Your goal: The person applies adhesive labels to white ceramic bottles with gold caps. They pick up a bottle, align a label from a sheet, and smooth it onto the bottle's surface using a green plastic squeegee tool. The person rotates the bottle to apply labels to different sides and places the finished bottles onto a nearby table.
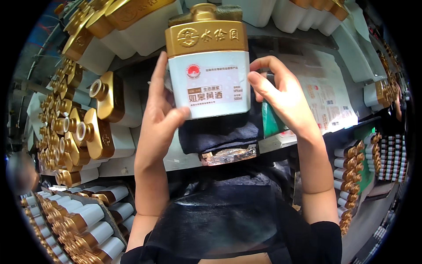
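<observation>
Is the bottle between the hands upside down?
No, in the head view the bottle has its gold neck at the top and its white body below.

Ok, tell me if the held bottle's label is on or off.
On: a pale label with a red mark and dark print shows on the front of the bottle. Whether it is fully stuck, I cannot tell.

The back of the white and gold bottle (209, 72) is hidden. One round thing (22, 174) near the left rim is too blurred to recognise.
</observation>
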Demonstrator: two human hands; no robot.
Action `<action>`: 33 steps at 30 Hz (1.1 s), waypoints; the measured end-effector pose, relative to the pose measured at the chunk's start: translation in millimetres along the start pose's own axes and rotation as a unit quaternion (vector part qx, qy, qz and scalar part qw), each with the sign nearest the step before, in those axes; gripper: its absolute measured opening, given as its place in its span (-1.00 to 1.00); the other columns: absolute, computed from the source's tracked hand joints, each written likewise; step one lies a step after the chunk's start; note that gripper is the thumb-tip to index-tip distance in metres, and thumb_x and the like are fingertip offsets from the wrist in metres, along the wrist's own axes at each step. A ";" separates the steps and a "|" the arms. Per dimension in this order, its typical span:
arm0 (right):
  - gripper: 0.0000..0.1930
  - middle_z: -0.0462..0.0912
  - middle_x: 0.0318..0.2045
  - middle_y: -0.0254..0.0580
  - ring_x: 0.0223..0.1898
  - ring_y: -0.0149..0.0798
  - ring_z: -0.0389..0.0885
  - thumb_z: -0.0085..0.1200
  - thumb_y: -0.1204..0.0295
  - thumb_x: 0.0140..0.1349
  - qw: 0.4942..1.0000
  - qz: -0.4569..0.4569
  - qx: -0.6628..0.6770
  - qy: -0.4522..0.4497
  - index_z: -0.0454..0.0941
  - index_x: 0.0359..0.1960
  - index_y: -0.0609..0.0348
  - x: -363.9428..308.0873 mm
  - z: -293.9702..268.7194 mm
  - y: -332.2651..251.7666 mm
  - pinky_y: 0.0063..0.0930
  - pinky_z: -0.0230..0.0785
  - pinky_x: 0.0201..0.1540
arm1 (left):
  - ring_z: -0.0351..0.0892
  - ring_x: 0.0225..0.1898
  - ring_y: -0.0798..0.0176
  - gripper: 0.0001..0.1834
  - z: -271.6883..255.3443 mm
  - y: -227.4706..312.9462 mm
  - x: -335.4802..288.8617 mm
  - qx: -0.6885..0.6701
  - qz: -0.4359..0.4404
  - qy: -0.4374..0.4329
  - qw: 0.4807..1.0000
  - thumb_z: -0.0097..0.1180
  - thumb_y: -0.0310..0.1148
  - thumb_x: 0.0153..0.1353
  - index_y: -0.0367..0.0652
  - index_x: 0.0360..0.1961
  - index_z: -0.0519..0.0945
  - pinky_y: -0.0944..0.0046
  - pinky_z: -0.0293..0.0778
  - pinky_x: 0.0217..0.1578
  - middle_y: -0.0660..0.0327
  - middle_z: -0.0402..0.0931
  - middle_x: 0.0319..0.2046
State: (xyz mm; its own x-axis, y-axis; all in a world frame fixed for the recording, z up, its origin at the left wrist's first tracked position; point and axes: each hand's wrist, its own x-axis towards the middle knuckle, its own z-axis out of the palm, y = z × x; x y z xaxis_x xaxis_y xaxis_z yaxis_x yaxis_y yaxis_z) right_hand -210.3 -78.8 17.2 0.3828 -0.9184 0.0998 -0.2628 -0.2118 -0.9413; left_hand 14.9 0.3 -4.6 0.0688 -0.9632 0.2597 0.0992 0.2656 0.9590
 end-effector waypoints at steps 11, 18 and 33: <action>-0.43 0.58 -0.30 -0.18 -0.30 -0.46 0.49 0.19 0.09 0.24 0.999 0.017 0.027 -0.017 0.44 0.08 0.34 -12.7 2.6 -2.3 -0.53 0.39 -0.19 | 0.27 0.30 0.16 -0.14 18.7 8.9 -5.4 0.011 -0.034 0.077 0.996 0.05 -0.59 0.19 -0.21 0.48 -0.04 0.16 0.25 0.28 0.04 0.18 0.33; -0.76 0.50 -0.46 -0.45 -0.47 -0.61 0.34 0.08 0.34 0.34 0.993 -0.003 0.121 0.001 0.59 -0.12 0.26 -23.5 -9.6 5.1 -0.67 0.25 -0.37 | 0.30 0.32 0.08 -0.74 -1.1 12.8 -9.7 0.264 0.047 0.034 0.963 0.30 -0.59 0.08 -0.13 -0.18 0.67 0.15 0.29 0.24 0.04 0.36 0.23; -0.89 0.64 -0.48 -0.29 -0.49 -0.56 0.54 0.22 0.51 0.25 0.961 0.045 0.228 -0.150 0.55 -0.36 0.28 -17.2 -28.8 -32.1 -0.69 0.38 -0.38 | 0.27 0.35 -0.11 -0.44 20.5 48.6 -9.4 0.325 0.170 -0.057 0.929 0.39 -0.21 -0.01 -0.11 0.06 0.62 -0.07 -0.09 0.42 -0.11 0.43 0.20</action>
State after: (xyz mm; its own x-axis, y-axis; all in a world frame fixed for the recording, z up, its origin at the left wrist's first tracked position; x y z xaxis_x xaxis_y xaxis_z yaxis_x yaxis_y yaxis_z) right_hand -233.9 -65.9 55.1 0.6330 -0.7738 -0.0227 0.0813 0.0957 -0.9921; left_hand -1.3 21.5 41.9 -0.1216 -0.8362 0.5348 -0.5312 0.5100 0.6766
